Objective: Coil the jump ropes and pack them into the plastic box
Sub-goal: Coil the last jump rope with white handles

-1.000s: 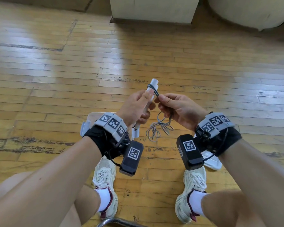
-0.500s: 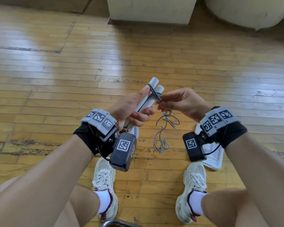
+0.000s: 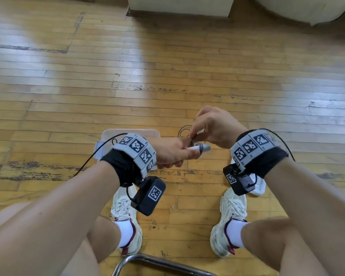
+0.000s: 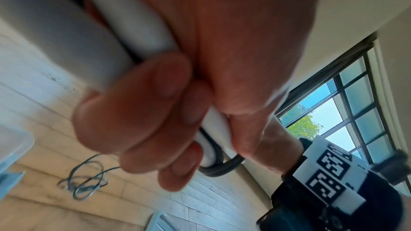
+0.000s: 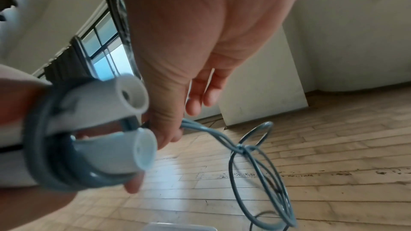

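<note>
My left hand (image 3: 171, 153) grips the two white handles (image 3: 199, 148) of a jump rope side by side, their ends pointing right. A few turns of grey cord (image 5: 42, 148) wrap the handles (image 5: 115, 122) near those ends. My right hand (image 3: 211, 126) hovers just above the handle tips and pinches the cord (image 5: 195, 126) between thumb and fingers. The loose remainder of the rope (image 5: 262, 162) hangs in loops toward the floor (image 4: 86, 180). The clear plastic box (image 3: 108, 142) sits on the floor behind my left wrist, mostly hidden by it.
A white lid (image 3: 257, 186) lies on the wooden floor under my right wrist. My two feet in white sneakers (image 3: 126, 212) stand below the hands. A metal chair rail (image 3: 157, 263) crosses the bottom edge. White furniture (image 3: 179, 6) stands far ahead.
Both hands have dropped lower and the handles have swung from upright to level, pointing right. My right hand moved over the handle tips, still leading the cord around them.
</note>
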### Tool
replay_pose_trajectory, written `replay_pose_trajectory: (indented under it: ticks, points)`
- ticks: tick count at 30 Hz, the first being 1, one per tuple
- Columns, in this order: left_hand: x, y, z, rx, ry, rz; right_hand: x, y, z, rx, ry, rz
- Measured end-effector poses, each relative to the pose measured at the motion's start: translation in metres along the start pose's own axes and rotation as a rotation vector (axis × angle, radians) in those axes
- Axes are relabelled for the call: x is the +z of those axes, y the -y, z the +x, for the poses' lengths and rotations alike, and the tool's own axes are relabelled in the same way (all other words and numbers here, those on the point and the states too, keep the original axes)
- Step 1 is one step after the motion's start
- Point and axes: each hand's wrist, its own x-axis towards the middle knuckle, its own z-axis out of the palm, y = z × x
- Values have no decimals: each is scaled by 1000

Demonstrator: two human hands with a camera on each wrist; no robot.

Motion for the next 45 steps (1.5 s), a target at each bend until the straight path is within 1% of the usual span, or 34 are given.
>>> replay_pose_trajectory:
  ticks: [2,3,4,5,7,9,10,13,14,16,18,20,23,24,25,28,29,31,33,35,37,38,39,40,43,44,45]
  points:
    - [-1,6,4,-3,-35,-20,-2,2,-1,-55,-48,-34]
    - [-2,6,4,16,-68,13,-3,3,0,-67,-66,-45]
    - [-2,5,4,42,-111,105,-5,4,0,-66,-70,-53]
    - [-1,4,4,68,-162,247,-6,5,1,-58,-58,-60]
    - [1,3,5,79,-294,531,-9,7,4,-21,13,-87]
    - [4,11,11,64,-416,691,-12,8,5,65,107,-71]
    - [5,17,15,55,-461,722,-12,9,6,122,138,-32]
    - [6,22,20,66,-587,727,-10,15,9,254,212,82]
    - [6,22,20,70,-635,761,-8,17,10,293,226,121]
    - [6,20,19,63,-717,844,-5,22,11,406,207,274]
    - [5,19,19,48,-762,849,-5,22,13,506,164,441]
    - [4,18,20,54,-776,778,-7,22,11,543,145,547]
    - [-2,14,21,74,-789,614,-13,23,8,525,136,695]
    - [-4,14,21,87,-794,552,-15,25,7,494,114,679]
    - [-5,13,21,99,-797,500,-17,27,6,438,84,573]
    - [-7,13,22,114,-816,470,-14,34,6,265,-28,78]
    - [-8,13,22,111,-828,490,-12,37,5,241,-62,-11]
    - [-10,14,22,93,-862,524,-6,37,5,184,-141,-101]
    - [-13,14,22,85,-887,507,1,36,5,96,-229,-219]
    - [-15,14,21,82,-892,449,5,37,5,25,-302,-303]
    - [-19,14,21,84,-896,359,9,36,5,-3,-360,-309]
    - [-21,15,22,98,-902,305,11,37,5,6,-365,-255]
    - [-23,15,21,121,-906,252,12,38,4,43,-346,-132]
    - [-26,16,20,150,-909,212,11,39,5,120,-306,50]
    - [-29,17,16,230,-902,172,2,46,12,433,-119,701]
    - [-29,17,14,254,-902,172,-2,47,13,504,-76,869]
    - [-29,15,12,274,-898,167,-7,45,14,546,-40,968]
